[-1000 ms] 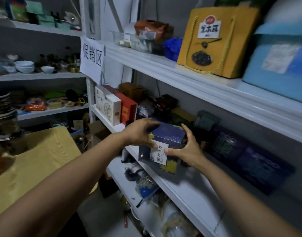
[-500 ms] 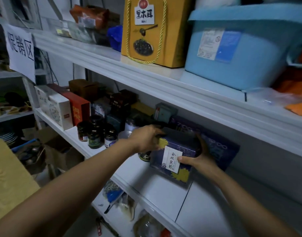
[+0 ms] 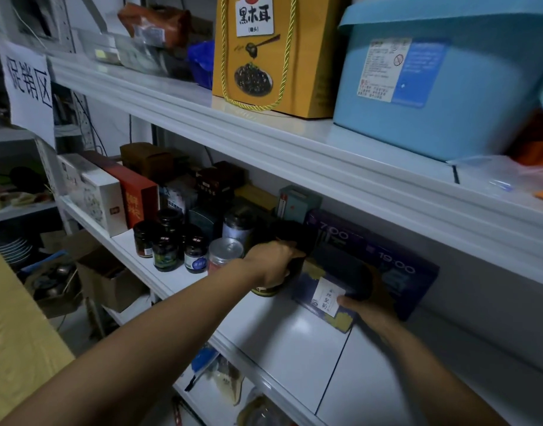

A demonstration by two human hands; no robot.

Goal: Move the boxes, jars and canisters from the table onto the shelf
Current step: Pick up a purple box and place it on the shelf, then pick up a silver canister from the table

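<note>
A: Item: small dark-blue box [image 3: 325, 290], white label on the front. Where is it?

B: On the middle shelf [image 3: 288, 342], tipped back, lower edge at the board. I cannot tell if it bears on the board yet. It sits just in front of a larger dark box [image 3: 396, 259] printed with clock times.

A: Hands?

B: Both are on it. The left hand [image 3: 271, 264] curls over the upper left edge, fingertips hidden behind. The right hand [image 3: 367, 310] cups the lower right corner, thumb on the front face beside the label.

A: How does it handle?

B: It looks like card, so stiff at the edges and corners and softer mid-panel. Likely light, judging by the easy two-corner hold. The finish looks smooth and may slide on the white board. Contents unknown, so treat it as breakable.

A: Best hold?

B: Opposite corners, as now. Don't squeeze the flat faces.

A: Neighbours?

B: A round dark tin [image 3: 265, 291] sits directly under the left wrist, so watch the knuckles there. Further left are a silver-lidded canister [image 3: 225, 252] and a cluster of dark jars [image 3: 165, 252], close-packed. A nudge leftward could knock them together.
</note>
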